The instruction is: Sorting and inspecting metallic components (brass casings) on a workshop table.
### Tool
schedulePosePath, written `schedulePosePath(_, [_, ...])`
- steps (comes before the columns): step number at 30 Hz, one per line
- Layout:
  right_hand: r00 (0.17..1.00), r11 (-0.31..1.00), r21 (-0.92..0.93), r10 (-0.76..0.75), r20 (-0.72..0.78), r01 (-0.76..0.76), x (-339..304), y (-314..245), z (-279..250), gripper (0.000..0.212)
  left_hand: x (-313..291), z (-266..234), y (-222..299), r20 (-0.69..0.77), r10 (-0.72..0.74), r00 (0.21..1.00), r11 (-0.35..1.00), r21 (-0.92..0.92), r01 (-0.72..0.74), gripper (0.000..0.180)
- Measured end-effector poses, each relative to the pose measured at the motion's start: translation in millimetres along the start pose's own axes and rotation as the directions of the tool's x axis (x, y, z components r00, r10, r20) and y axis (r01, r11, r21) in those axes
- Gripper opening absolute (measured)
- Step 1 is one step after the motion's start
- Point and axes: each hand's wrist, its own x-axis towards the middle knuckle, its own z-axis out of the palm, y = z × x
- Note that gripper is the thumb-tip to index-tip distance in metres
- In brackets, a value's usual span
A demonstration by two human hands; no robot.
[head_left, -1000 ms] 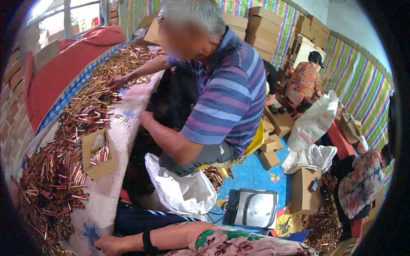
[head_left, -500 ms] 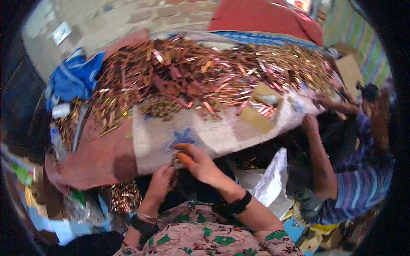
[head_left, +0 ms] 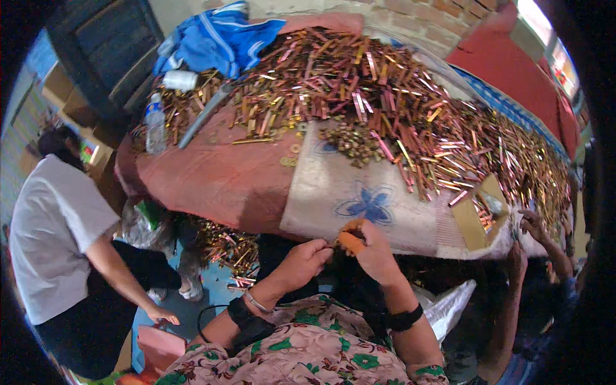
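Observation:
My left hand (head_left: pixel 301 264) and my right hand (head_left: pixel 371 251) meet just in front of the table's near edge, fingers pinched close together. Between the fingertips is a small brownish metal piece (head_left: pixel 334 243), mostly hidden by the fingers, so its exact kind is unclear. Orange covers a finger of my right hand. Just beyond lies a pale cloth (head_left: pixel 314 212) with a blue flower print, and on it a small heap of nut-like metal pieces (head_left: pixel 351 142). A large pile of copper-coloured metal strips (head_left: pixel 398 109) spreads behind it.
Left on the table are washers (head_left: pixel 292 155), a grey bar (head_left: pixel 204 115), a plastic bottle (head_left: pixel 155 125) and a blue cloth (head_left: pixel 215 40). An open cardboard box (head_left: pixel 471 221) sits at right, near another person's hands (head_left: pixel 531 224). A person in a white shirt (head_left: pixel 58 237) leans in at left.
The view has swung left, bringing the person in the white shirt into sight. My hands remain together at the table edge, with the right fingers now drawn in against the left fingertips.

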Motion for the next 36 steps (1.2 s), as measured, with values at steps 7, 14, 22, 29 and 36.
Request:
schedulePosePath(7, [0.997, 0.992, -0.120, 0.037, 0.062, -0.030, 16.8, -7.9, 7.7, 0.017, -3.4, -5.4, 5.8, -0.110, -0.005, 0.994, 0.997, 0.073, 0.013, 0.022])
schedulePosePath(14, [0.993, 0.999, -0.036, 0.000, 0.121, 0.005, 31.2, -7.1, 10.4, 0.017, -6.5, -8.0, 12.7, -0.211, 0.102, 0.972, 0.980, 0.187, -0.063, 0.023])
schedulePosePath(22, [0.987, 0.995, 0.098, -0.023, 0.157, 0.008, 40.8, 0.8, 12.8, 0.016, -2.4, -5.9, 12.4, -0.269, -0.012, 0.963, 0.992, 0.114, 0.044, 0.023])
schedulePosePath(29, [0.977, 0.975, -0.088, -0.196, 0.079, 0.203, 68.4, -3.8, 2.7, 0.019, 2.8, -17.6, 2.2, -0.314, -0.018, 0.949, 0.997, -0.078, -0.007, 0.019])
schedulePosePath(36, [0.823, 0.620, -0.653, -0.568, 0.010, 0.436, 132.2, 7.1, -5.9, 0.013, 2.1, -72.5, 5.7, -0.328, -0.181, 0.927, 0.835, -0.549, -0.031, 0.015])
